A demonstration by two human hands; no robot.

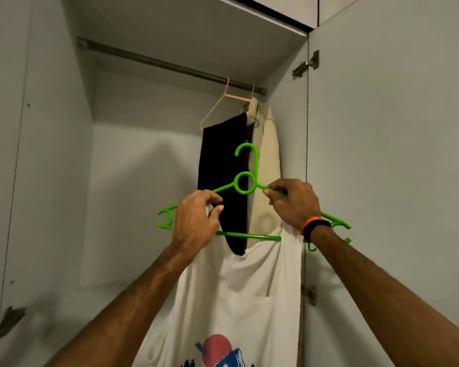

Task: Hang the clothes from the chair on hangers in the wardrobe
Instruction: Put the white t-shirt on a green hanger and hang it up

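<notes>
Green hanger (243,182), pinched with the white T-shirt (239,295) by left hand (194,221) and right hand (293,205), is awaiting the rail (154,60) at twelve o'clock, joining two garments hanging already.

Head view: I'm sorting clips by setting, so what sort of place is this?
Most likely a home bedroom, at an open wardrobe: a metal hanging rail already carries a black garment and a beige shirt, and both hands fit a white T-shirt onto a green hanger.
</notes>
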